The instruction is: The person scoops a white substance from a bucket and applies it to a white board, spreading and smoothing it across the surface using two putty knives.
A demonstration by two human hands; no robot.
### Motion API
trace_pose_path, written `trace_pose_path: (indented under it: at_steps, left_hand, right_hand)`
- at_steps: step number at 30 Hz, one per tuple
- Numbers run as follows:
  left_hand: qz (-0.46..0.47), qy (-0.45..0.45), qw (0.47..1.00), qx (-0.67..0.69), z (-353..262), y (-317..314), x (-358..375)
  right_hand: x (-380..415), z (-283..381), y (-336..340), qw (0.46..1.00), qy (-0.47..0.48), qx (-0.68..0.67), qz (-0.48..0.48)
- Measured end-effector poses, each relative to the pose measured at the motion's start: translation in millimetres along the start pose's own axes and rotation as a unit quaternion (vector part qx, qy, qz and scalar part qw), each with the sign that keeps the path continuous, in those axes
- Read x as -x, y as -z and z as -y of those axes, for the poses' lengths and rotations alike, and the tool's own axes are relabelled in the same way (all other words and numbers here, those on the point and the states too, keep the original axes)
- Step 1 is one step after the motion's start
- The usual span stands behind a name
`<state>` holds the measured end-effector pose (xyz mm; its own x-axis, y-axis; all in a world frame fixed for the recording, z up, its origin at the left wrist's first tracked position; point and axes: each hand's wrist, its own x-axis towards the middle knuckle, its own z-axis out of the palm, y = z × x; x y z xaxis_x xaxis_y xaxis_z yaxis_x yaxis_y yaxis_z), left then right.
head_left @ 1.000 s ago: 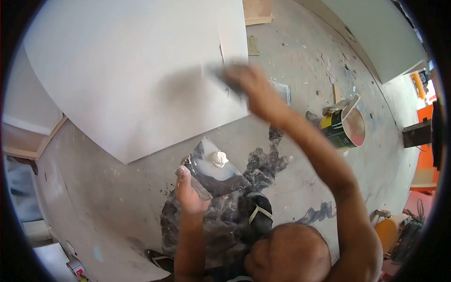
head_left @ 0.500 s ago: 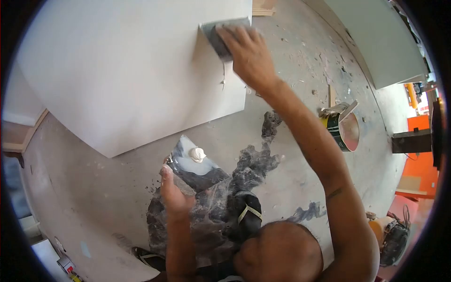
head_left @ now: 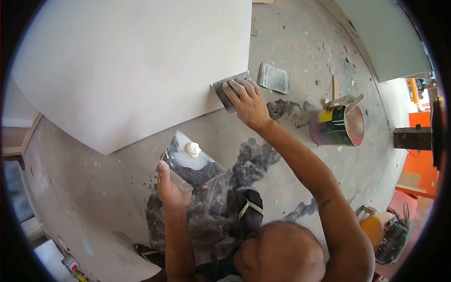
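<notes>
Right hand [head_left: 246, 101] has its fingers spread flat over a wide scraper blade [head_left: 229, 89], pressing it against the lower right part of a big white board [head_left: 131, 66] that lies on the floor. Left hand [head_left: 170, 188] is curled around the near edge of a flat plate [head_left: 197, 164], thumb up along the side, holding it low and close to the body. On that plate sits a small blob of white filler [head_left: 192, 149], towards its far end, so it's well apart from the blade for now.

For doing this bit well, I reckon: keep the blade at a shallow tilt, even pressure across all the fingers so neither corner digs in, and run off the board's edge cleanly rather than stopping short. Keep the plate level so the blob doesn't slide.

Further out, the concrete floor [head_left: 300, 51] is stained and speckled. An open paint can [head_left: 338, 126] stands to the right of the arm, and a small grey sheet [head_left: 274, 77] lies just beyond the board's corner.
</notes>
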<state>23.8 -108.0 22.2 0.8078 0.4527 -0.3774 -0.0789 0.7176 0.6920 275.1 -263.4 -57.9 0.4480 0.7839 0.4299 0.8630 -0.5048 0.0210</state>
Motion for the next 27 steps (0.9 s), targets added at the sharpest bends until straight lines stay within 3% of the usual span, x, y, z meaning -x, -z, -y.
trace_pose_path:
  at_steps: [8,11,13,14,16,17,18,19,20,22,23,24,26,27]
  left_hand:
    - [0.045,0.017,0.999,0.001,8.9,-8.4,1.9]
    - [0.048,0.041,0.998,0.017,13.9,-11.2,5.5]
    - [0.031,0.082,0.995,0.042,18.5,-12.7,6.0]
    - [0.032,0.08,0.995,0.041,22.7,-14.1,6.3]
    - [-0.003,0.136,0.981,0.136,33.2,-21.0,7.8]
    - [-0.022,0.139,0.969,0.204,39.4,-27.1,8.1]
    - [-0.024,0.136,0.969,0.203,43.1,-22.3,7.0]
    - [0.031,0.148,0.952,0.265,48.9,-16.1,5.3]
    - [0.086,0.16,0.928,0.325,45.8,-20.1,5.8]
    - [0.116,0.16,0.936,0.291,31.1,-33.0,17.7]
    - [0.098,0.125,0.966,0.205,20.5,-38.7,24.5]
    - [0.081,0.085,0.986,0.116,13.2,-40.4,26.5]
    - [0.112,0.022,0.99,0.086,10.1,-36.8,32.4]
    - [0.122,0.0,0.99,0.068,5.3,-39.2,37.1]
  right_hand:
    - [49.9,1.3,2.0,0.996,-0.024,-0.017,0.087]
    - [57.2,2.6,32.4,0.98,-0.098,-0.102,0.137]
    - [56.4,15.0,72.9,0.929,-0.185,-0.315,0.053]
    - [57.5,26.7,95.4,0.93,-0.184,-0.316,0.051]
    - [60.3,51.7,135.9,0.889,-0.143,-0.432,-0.044]
    - [58.2,62.0,145.2,0.889,-0.14,-0.434,-0.045]
    - [54.5,75.2,151.3,0.83,-0.03,-0.551,-0.086]
    - [53.2,87.1,154.2,0.745,0.081,-0.65,-0.124]
    - [58.3,97.7,146.6,0.745,0.081,-0.65,-0.125]
    - [70.3,111.4,124.4,0.825,-0.019,-0.545,-0.147]
    - [67.5,97.3,129.5,0.861,-0.052,-0.505,-0.027]
    - [63.3,81.3,127.1,0.862,-0.047,-0.504,-0.031]
    - [45.7,51.6,114.2,0.89,-0.014,-0.447,0.086]
    - [22.7,35.8,111.9,0.922,-0.002,-0.385,0.045]
